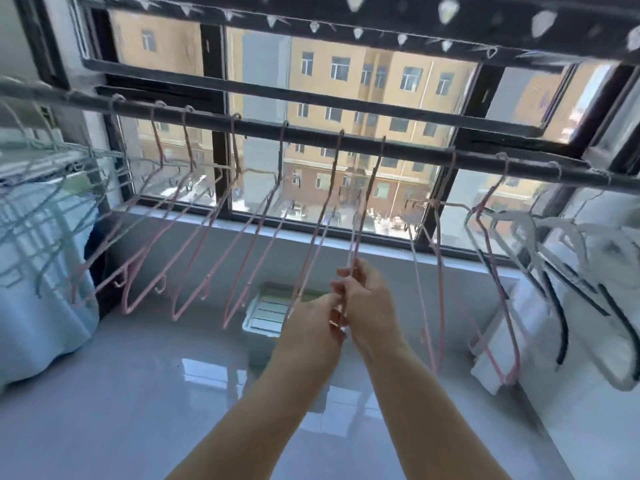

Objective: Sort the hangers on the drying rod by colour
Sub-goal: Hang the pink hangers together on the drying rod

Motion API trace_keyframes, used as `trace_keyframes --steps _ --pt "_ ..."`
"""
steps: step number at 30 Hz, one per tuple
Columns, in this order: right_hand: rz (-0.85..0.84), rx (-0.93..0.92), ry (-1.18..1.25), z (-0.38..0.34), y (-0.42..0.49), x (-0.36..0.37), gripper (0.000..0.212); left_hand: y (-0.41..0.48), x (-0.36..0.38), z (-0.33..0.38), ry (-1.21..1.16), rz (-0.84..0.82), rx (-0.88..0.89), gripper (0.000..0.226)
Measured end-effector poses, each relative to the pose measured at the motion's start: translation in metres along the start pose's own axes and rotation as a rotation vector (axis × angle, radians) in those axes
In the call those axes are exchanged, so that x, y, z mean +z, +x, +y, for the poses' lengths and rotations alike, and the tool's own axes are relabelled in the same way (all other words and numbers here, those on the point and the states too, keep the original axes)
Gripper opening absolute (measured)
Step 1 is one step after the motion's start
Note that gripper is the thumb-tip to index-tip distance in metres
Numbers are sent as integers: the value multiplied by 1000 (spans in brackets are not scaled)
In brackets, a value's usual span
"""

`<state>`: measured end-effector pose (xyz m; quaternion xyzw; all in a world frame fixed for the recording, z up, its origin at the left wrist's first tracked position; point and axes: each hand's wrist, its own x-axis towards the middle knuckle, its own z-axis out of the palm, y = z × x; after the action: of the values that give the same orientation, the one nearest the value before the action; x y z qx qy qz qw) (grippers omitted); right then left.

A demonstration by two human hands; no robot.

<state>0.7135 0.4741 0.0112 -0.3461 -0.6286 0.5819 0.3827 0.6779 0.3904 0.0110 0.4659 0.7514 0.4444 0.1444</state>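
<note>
A dark drying rod crosses the view in front of the window. Several pink hangers hang along its left and middle. Pale blue-green hangers bunch at the far left, and white hangers and black hangers bunch at the far right, with pink ones beside them. Both hands meet under the middle of the rod. My right hand grips the lower part of one pink hanger. My left hand pinches the bottom of the neighbouring pink hanger.
A second dark rod with white clips runs higher up, nearer the window. A white sill lies below the glass. Light blue fabric hangs at the left. A glossy tiled floor with a drain grate lies beneath.
</note>
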Motion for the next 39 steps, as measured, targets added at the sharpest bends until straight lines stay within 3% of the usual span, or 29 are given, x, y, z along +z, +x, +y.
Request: trace_keyframes --steps 7,24,26,28,31,33,35,39 --pt "128 42 208 -5 -5 2 27 0 1 -9 -128 -6 53 31" --pt "244 64 140 -17 -16 -17 22 -13 10 -9 -159 -98 121 32" --pt "283 -28 -103 -19 -23 -16 24 -18 0 -16 -126 -8 189 35" --pt "359 -232 -391 -21 -32 -10 36 -21 -15 -23 -125 195 279 39" --pt "300 -490 -510 -25 -42 11 43 -22 -34 -35 -130 411 289 42" --pt "152 -423 -507 -24 -39 28 47 -22 -40 -45 -139 320 172 46" --pt "26 -241 -468 -22 -31 44 52 -22 -41 -54 -164 169 56 41" --pt "30 -7 -358 -16 -16 63 47 -26 -35 -64 -139 117 26 27"
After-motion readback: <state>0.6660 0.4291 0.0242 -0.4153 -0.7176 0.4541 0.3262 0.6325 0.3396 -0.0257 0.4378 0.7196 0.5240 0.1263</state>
